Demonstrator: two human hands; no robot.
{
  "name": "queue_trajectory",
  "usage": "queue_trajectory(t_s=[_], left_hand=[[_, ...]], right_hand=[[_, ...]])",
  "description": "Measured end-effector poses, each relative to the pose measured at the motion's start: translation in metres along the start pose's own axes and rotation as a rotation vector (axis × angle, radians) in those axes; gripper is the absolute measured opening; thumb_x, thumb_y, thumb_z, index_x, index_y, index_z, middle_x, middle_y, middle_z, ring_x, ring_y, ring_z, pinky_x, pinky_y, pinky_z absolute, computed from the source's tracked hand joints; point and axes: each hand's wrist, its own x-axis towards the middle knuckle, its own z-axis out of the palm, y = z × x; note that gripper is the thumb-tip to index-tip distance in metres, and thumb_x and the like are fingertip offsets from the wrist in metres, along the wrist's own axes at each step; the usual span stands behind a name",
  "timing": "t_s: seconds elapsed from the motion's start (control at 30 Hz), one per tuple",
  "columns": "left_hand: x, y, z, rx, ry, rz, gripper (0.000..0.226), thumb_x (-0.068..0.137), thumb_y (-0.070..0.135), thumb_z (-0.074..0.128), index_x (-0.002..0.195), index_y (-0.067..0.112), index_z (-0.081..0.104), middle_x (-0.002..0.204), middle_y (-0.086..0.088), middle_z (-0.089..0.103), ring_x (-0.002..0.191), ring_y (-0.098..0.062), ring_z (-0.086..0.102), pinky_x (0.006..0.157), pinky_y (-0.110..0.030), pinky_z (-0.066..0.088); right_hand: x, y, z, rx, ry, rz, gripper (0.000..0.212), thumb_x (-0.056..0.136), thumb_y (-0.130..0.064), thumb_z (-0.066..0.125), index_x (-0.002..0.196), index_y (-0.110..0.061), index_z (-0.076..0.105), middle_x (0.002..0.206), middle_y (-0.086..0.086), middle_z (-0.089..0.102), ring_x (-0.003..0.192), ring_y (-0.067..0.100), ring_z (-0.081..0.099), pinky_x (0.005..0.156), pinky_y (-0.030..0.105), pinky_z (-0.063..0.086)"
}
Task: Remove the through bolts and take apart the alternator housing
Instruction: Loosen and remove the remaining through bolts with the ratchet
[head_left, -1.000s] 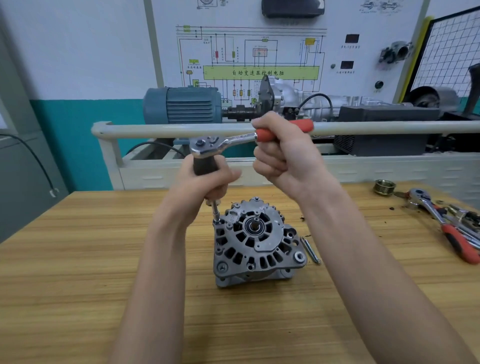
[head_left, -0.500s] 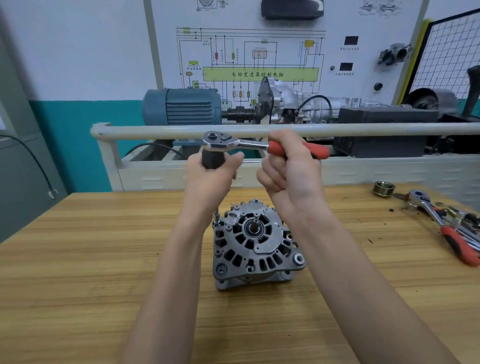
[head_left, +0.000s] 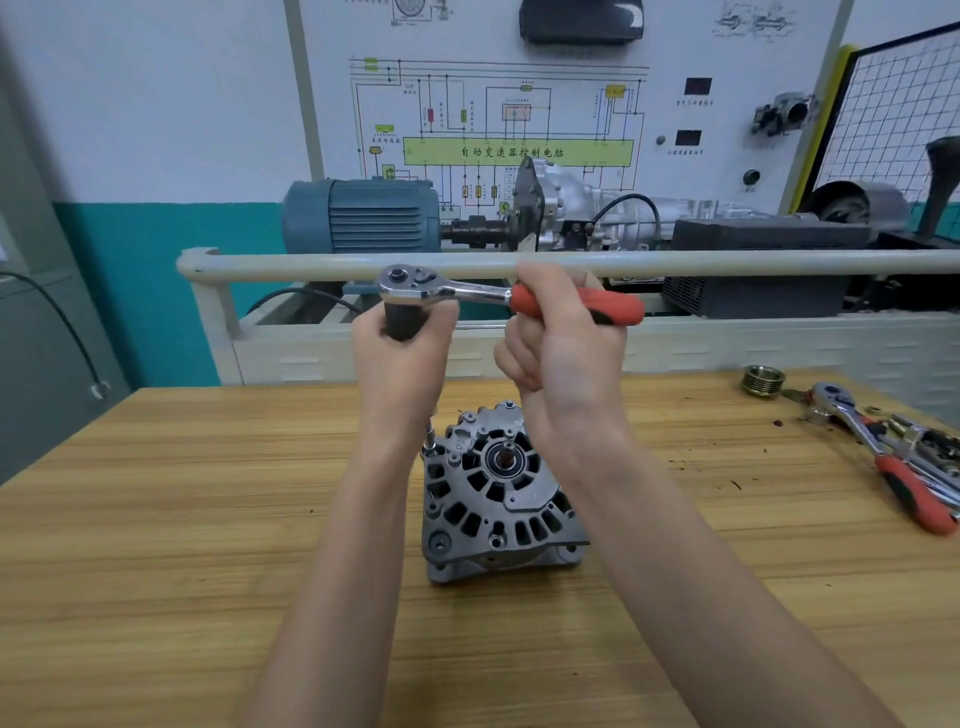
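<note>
Above the alternator (head_left: 498, 493) standing on the counter (head_left: 156, 519), the right hand (head_left: 566, 358), fingers wrapped round the ratchet wrench's (head_left: 498, 296) red handle, is swinging it rightward while the left hand (head_left: 402, 358) is gripping the extension, suggesting the through bolt (head_left: 429, 439) is backing out.

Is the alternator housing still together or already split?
Together. The alternator housing sits as one closed body on the table, with the ratchet extension on a corner bolt.

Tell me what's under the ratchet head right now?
Under the ratchet head a dark extension, gripped by the left hand, runs down to the alternator. The hand covers its middle; only the lower tip shows. The bolt head is hidden.
</note>
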Motion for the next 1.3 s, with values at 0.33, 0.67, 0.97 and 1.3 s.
queue_trajectory(t_s=[0.33, 0.67, 0.97, 1.3], left_hand=[[0.004, 0.008, -0.041, 0.080, -0.772, 0.057, 0.011, 0.071, 0.024, 0.069, 0.063, 0.022, 0.062, 0.046, 0.004, 0.045, 0.039, -0.014, 0.037, 0.043, -0.020, 0.033], [-0.005, 0.001, 0.010, 0.080, 0.100, 0.036, 0.039, 0.081, 0.006, 0.062, 0.052, 0.018, 0.040, 0.048, 0.004, 0.034, 0.046, -0.011, 0.027, 0.046, -0.025, 0.023], [0.004, 0.010, -0.038, 0.084, -0.816, 0.064, 0.021, 0.071, 0.023, 0.069, 0.055, 0.026, 0.055, 0.044, 0.008, 0.042, 0.038, -0.012, 0.036, 0.042, -0.021, 0.031], [0.002, 0.001, -0.007, 0.046, -0.206, 0.021, 0.033, 0.073, 0.019, 0.063, 0.048, 0.020, 0.043, 0.043, 0.003, 0.032, 0.040, -0.012, 0.025, 0.043, -0.021, 0.023]], right_hand=[[0.028, -0.025, -0.001, -0.186, -0.294, 0.350, 0.058, 0.091, -0.009, 0.051, 0.038, -0.022, 0.034, 0.031, -0.008, 0.019, 0.028, 0.006, 0.013, 0.033, 0.016, 0.012], [0.008, 0.001, -0.008, 0.046, -0.005, 0.030, 0.042, 0.090, -0.002, 0.053, 0.060, -0.017, 0.028, 0.034, -0.009, 0.020, 0.030, 0.006, 0.013, 0.034, 0.014, 0.016], [0.032, -0.023, -0.006, -0.137, -0.301, 0.363, 0.056, 0.091, -0.008, 0.049, 0.040, -0.020, 0.030, 0.031, -0.008, 0.018, 0.027, 0.006, 0.013, 0.031, 0.015, 0.013], [0.017, -0.007, -0.007, 0.012, -0.026, 0.156, 0.042, 0.091, -0.006, 0.052, 0.056, -0.017, 0.030, 0.033, -0.008, 0.018, 0.029, 0.007, 0.011, 0.032, 0.016, 0.015]])
